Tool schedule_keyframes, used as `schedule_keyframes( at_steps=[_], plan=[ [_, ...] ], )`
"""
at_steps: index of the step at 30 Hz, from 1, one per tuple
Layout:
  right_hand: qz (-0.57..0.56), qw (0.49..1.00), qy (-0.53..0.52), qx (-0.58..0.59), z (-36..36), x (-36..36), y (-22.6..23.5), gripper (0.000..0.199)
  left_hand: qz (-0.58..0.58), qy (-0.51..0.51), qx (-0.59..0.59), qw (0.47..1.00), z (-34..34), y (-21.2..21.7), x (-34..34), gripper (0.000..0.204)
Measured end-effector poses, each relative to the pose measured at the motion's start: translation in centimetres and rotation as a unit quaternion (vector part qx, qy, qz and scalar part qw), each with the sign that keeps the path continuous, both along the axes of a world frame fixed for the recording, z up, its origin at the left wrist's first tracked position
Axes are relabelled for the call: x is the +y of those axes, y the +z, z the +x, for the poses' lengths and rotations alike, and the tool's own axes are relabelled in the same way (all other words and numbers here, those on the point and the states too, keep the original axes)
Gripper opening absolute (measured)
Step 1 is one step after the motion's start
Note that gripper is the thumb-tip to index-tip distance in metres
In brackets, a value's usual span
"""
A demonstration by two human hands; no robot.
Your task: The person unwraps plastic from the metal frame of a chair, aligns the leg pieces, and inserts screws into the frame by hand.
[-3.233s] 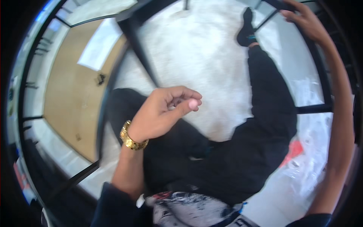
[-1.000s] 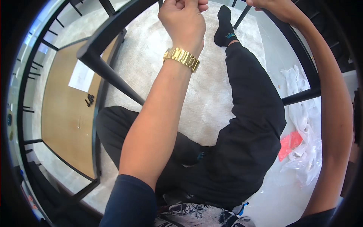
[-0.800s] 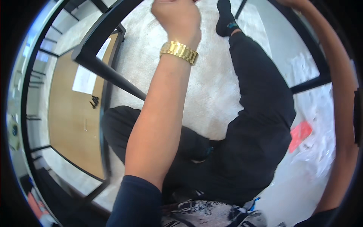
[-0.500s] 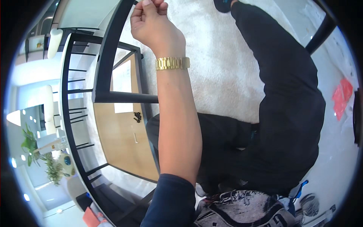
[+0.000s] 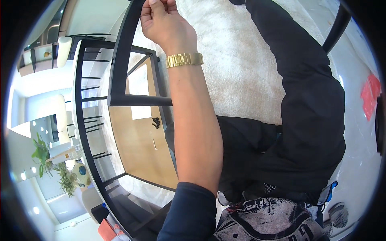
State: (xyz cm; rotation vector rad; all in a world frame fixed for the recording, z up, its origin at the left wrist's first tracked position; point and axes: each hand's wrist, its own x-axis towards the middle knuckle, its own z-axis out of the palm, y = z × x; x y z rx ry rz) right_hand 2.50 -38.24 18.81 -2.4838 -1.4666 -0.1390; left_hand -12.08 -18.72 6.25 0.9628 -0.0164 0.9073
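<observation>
My left hand (image 5: 171, 26), a gold watch (image 5: 185, 60) on its wrist, reaches up to the top of the view. Its thumb and fingers are curled together beside the upright of a black metal frame (image 5: 125, 52); whatever they pinch, if anything, is hidden. A crossbar (image 5: 148, 100) of this frame runs behind my forearm. Under it lies a light wooden panel with dark edges (image 5: 136, 160), carrying a white sheet of paper (image 5: 140, 94), a small pile of black screws (image 5: 156, 122) and a thin bent metal rod (image 5: 155, 143). My right hand is out of view.
My legs in black trousers (image 5: 309, 100) are bent on a cream rug (image 5: 237, 68). A long black rack with short bars (image 5: 80, 80) stands to the left. Another black bar (image 5: 337, 28) rises at upper right, with red plastic (image 5: 370, 96) on the pale floor near it.
The scene has shifted slightly right in the view, and the frame's crossbar sits a little higher. My left hand stays at the frame, fingers still curled.
</observation>
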Motion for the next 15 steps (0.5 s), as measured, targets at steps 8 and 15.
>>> schedule_keyframes(
  at_steps=[8,15],
  plan=[
    [-0.008,1.000,-0.006,-0.004,0.5,-0.2,-0.2,0.051,-0.211,-0.186,-0.009,0.960,-0.7,1.8,-0.5,0.008],
    [-0.004,1.000,0.001,-0.007,0.4,0.4,-0.1,0.052,-0.046,0.030,-0.013,0.998,1.4,1.0,-0.6,0.009]
  ],
)
